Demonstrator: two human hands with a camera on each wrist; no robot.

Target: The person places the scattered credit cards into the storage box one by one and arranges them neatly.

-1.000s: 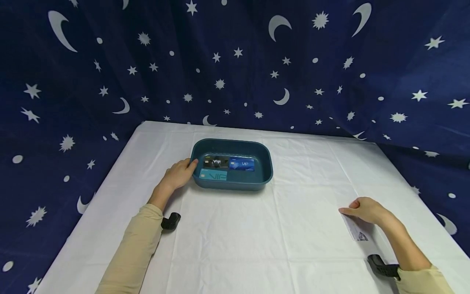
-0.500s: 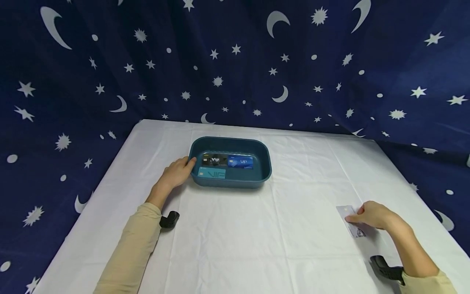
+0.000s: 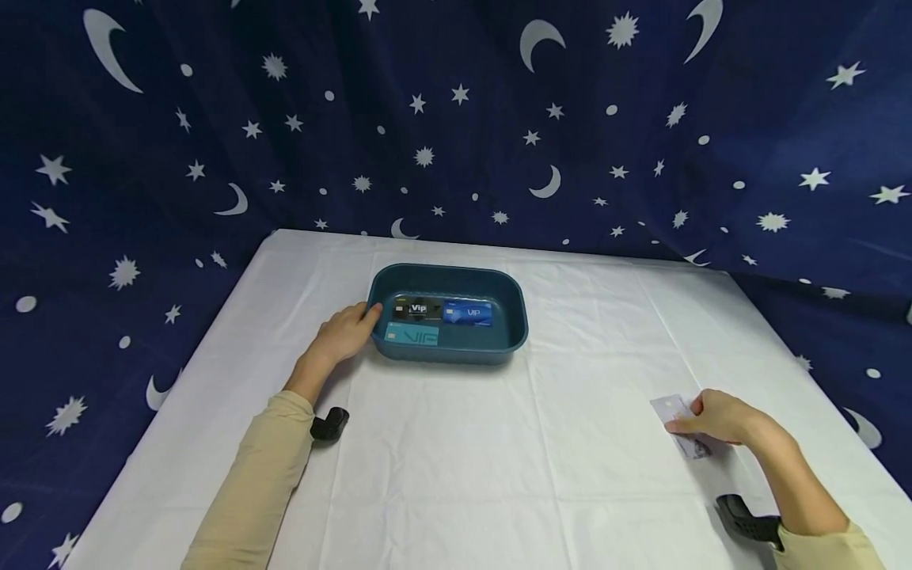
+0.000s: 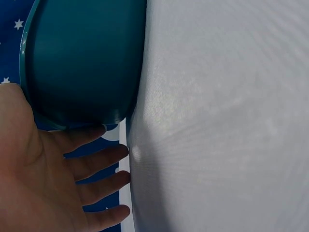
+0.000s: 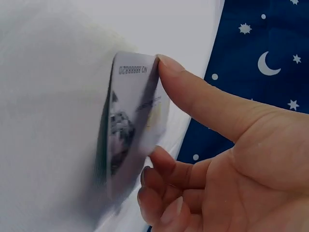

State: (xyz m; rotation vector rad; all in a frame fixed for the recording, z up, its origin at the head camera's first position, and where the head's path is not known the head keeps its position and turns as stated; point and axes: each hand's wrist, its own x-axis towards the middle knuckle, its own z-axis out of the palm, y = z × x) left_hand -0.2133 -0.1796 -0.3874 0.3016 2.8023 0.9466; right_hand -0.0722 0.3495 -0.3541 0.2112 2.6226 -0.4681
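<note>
My left hand [image 3: 340, 334] is at the left end of a dark teal plastic basin [image 3: 456, 354], its thumb over the rim. In the left wrist view the other fingers spread below the basin's outer wall, the nearest touching it; the thumb is hidden. Inside the basin lie a black VIP card [image 3: 407, 311], a blue VIP card [image 3: 468, 313] and a light teal VIP card [image 3: 411, 334]. At the right, my right hand [image 3: 727, 417] pinches a pale grey card [image 3: 666, 407] between thumb and index finger. The right wrist view shows this card [image 5: 126, 99] standing tilted off the cloth, printed side visible.
A white cloth [image 3: 456, 443] with fold lines covers the table. Behind and beside it hangs a dark blue curtain [image 3: 470, 103] with moons and stars. Black cameras are strapped at the left wrist [image 3: 330, 425] and the right wrist [image 3: 744, 518].
My right hand has shifted slightly right and back along the grey card, so its far end shows now. The left hand and basin keep their places.
</note>
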